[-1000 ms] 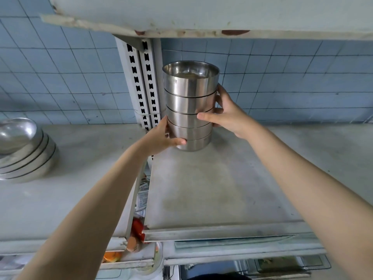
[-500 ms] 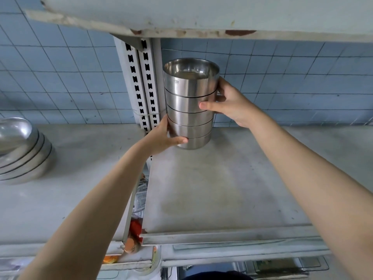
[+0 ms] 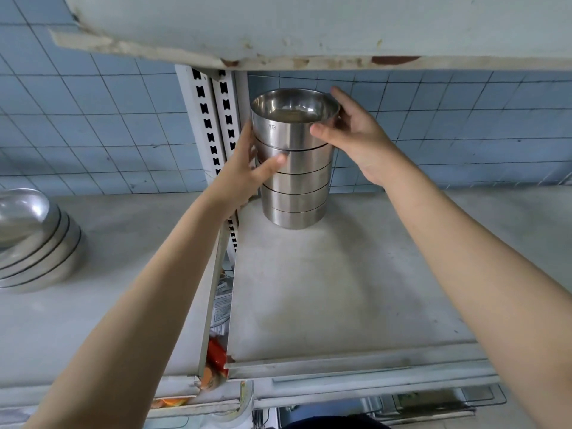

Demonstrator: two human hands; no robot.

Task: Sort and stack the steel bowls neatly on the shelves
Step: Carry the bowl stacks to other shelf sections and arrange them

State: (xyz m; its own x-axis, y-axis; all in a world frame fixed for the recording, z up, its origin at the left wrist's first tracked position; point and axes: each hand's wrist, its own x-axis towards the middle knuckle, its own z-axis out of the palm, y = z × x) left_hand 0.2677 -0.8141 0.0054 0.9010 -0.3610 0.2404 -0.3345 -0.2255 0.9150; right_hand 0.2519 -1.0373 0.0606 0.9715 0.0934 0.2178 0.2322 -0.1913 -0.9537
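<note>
standing at the back left corner of the shelf (image 3: 356,289), the stack of steel bowls (image 3: 292,168) looks stiff, slick and top-heavy, so the left hand (image 3: 244,174) clasps mid-stack while the right hand (image 3: 356,134) grips the top bowl.

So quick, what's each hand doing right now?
Left hand: curled against the tall stack of nested shiny steel bowls, gripping its side.
Right hand: gripping the top bowl's rim.

one stack of five straight-sided steel bowls (image 3: 294,168); one stack of four wide shallow steel bowls (image 3: 34,243), partly cut off at the left edge; two hands, left hand (image 3: 244,178) and right hand (image 3: 356,134); two slotted uprights (image 3: 213,125); two shelf boards (image 3: 356,289) side by side.
</note>
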